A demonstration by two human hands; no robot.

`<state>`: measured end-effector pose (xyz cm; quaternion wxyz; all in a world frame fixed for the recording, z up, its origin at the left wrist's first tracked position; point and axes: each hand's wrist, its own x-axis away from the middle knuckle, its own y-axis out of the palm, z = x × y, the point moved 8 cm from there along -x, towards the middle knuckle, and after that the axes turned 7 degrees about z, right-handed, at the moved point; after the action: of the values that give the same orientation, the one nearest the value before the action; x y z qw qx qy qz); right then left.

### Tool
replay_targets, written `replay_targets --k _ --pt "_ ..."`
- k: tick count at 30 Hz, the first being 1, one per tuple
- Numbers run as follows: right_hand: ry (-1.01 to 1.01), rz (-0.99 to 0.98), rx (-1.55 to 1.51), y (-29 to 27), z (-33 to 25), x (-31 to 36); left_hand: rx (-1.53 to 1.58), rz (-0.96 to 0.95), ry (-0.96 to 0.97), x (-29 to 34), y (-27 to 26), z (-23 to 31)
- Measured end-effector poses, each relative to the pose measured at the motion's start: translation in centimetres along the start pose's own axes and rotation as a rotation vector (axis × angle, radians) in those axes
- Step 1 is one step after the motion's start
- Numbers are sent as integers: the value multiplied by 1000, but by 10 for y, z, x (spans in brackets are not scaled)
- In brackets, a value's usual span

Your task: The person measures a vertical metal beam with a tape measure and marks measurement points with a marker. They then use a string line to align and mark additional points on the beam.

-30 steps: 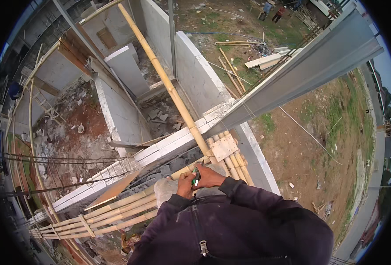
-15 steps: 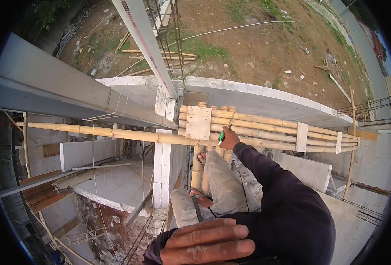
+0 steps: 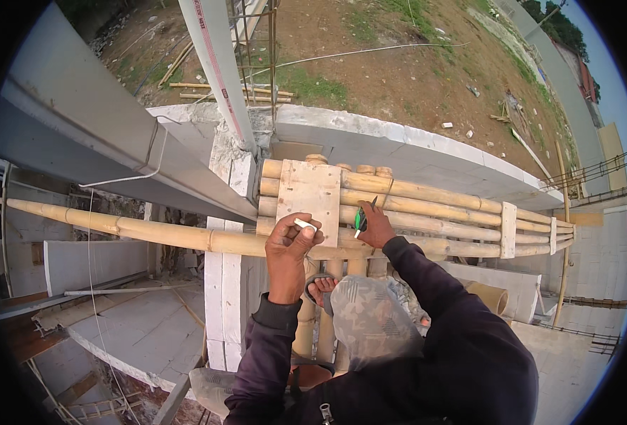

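Observation:
Raised over the bamboo poles, my left hand [image 3: 288,258] pinches a small white piece [image 3: 305,225] between thumb and fingers; its kind cannot be made out. To its right, my right hand [image 3: 378,228] is closed round a small green-and-white tool [image 3: 360,219], mostly covered by the fingers. Beneath both hands lies a row of bamboo poles [image 3: 426,205], joined by a pale wooden plate [image 3: 306,188] on the left and narrower wooden strips [image 3: 509,228] farther right. The left hand is in front of the plate's lower edge.
A long bamboo pole [image 3: 143,234] runs left over a drop. A large grey beam [image 3: 115,127] and a white pipe [image 3: 218,71] slant in at upper left. White block walls [image 3: 398,145] stand beyond the poles. My foot [image 3: 320,289] rests on bamboo below.
My left hand has risen from the lower edge to beside the wooden plate, and the white piece now shows in its fingers. My right hand keeps hold of the green tool. The view has shifted.

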<state>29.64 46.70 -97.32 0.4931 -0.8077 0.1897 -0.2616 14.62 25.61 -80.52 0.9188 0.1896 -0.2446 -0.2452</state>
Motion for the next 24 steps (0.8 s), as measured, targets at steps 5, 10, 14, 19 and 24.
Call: replay_targets --k 5,10,14,19,24 --pt "-103 463 -713 -72 -46 11 444 -61 -178 -48 -27 -79" --pt "-270 402 -1365 -122 -126 51 609 -132 -132 -50 -30 -75" --pt "-285 399 -1356 -131 -169 62 604 -147 -90 -33 -36 -60" --pt "-307 355 -1317 -127 -186 58 535 -186 -53 -17 -28 -43" --pt "-303 348 -1287 -122 -189 57 510 -201 -43 -13 -25 -42"
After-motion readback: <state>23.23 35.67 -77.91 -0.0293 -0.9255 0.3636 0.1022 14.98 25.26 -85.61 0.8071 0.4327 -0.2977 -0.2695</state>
